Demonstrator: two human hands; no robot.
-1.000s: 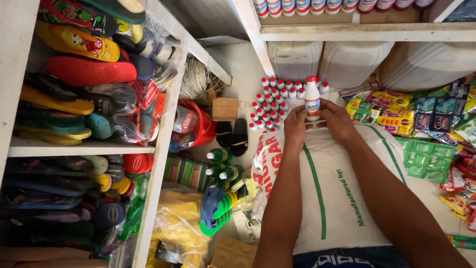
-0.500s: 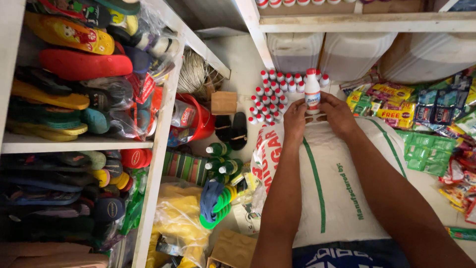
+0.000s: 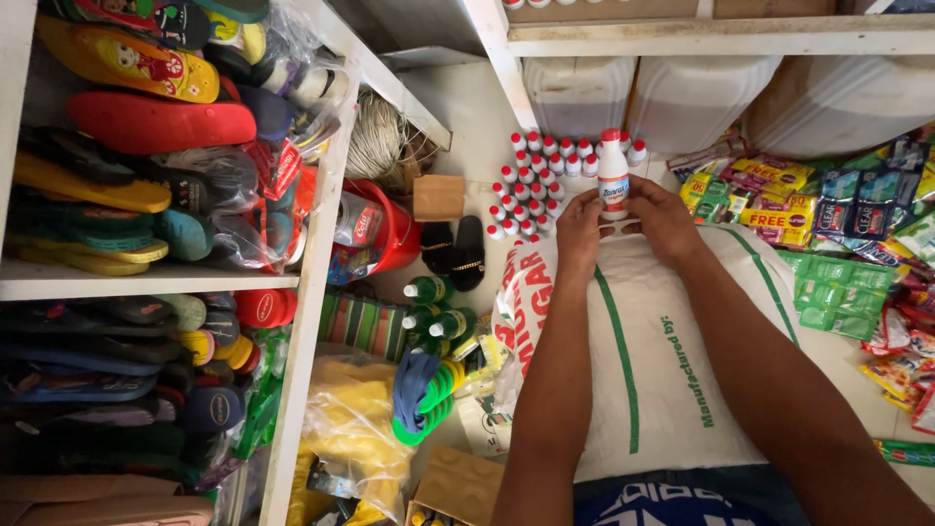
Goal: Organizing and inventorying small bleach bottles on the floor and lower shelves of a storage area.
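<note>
both hands are up at the far end of a big white sack [image 3: 672,360] with green stripes, which lies across the person's lap and reaches out over the floor. between them stands a small white bottle [image 3: 613,175] with a red cap and a blue label, upright, its base at the sack's far edge. the left hand [image 3: 579,232] has its fingers curled round the bottle's left side; the right hand [image 3: 665,216] closes on the other side, thumb towards the label. so the fingers are narrow, gripping the bottle from both sides, though from here i can't quite tell whether its base rests on the sack or is held just above it.

just behind and left of the bottle, a crowd of the same red-capped bottles [image 3: 534,180] stands on the floor in rows. behind those sit three large pale jerrycans [image 3: 701,97] under a wooden shelf [image 3: 721,34]. to the right, strips of coloured sachets [image 3: 828,234] spread across the floor. left of the sack are green bottles [image 3: 433,312], a red bucket [image 3: 390,234] and a pair of black sandals [image 3: 458,253]. on the far left, white shelving [image 3: 312,282] is packed with flip-flops [image 3: 136,117] in many colours.
</note>
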